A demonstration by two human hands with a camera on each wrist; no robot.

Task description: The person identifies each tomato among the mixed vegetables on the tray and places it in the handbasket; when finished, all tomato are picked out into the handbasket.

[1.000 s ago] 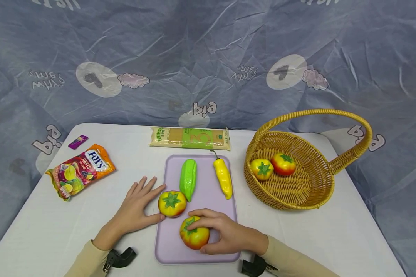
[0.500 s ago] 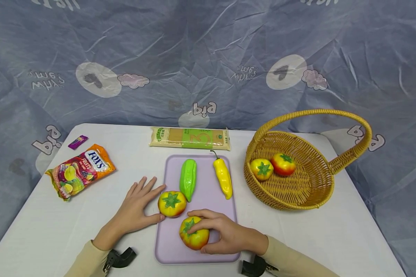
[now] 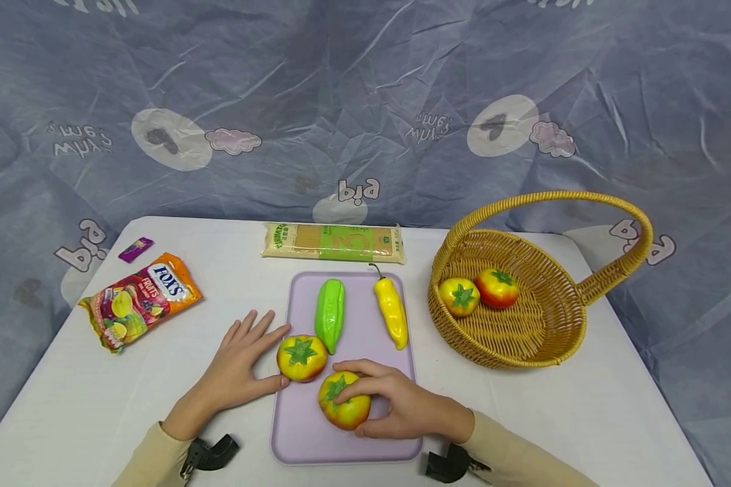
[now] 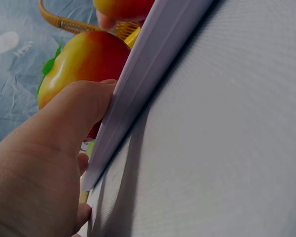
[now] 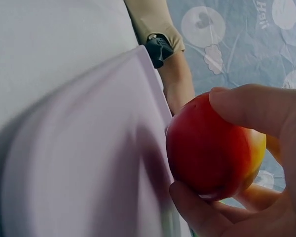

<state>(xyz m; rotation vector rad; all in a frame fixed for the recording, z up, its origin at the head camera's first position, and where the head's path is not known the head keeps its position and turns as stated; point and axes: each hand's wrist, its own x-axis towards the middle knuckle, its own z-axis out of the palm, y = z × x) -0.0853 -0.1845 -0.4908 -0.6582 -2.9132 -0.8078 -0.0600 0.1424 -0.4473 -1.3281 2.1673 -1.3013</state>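
Observation:
The right hand grips a yellow-red tomato over the lower part of the purple tray; in the right wrist view thumb and fingers wrap around this tomato. With fingers spread, the left hand rests at the tray's left edge, its thumb beside a second tomato. The left wrist view shows the left thumb against the tray's rim, next to that tomato. A green pepper and a yellow pepper lie on the tray.
A wicker basket with a tall handle stands right of the tray, holding two tomatoes. Behind the tray lies a noodle packet. At left are a candy bag and a small purple packet.
The right hand and its tomato have shifted slightly up the tray, away from the person, and the tomato appears a little raised. The left hand has stayed in place.

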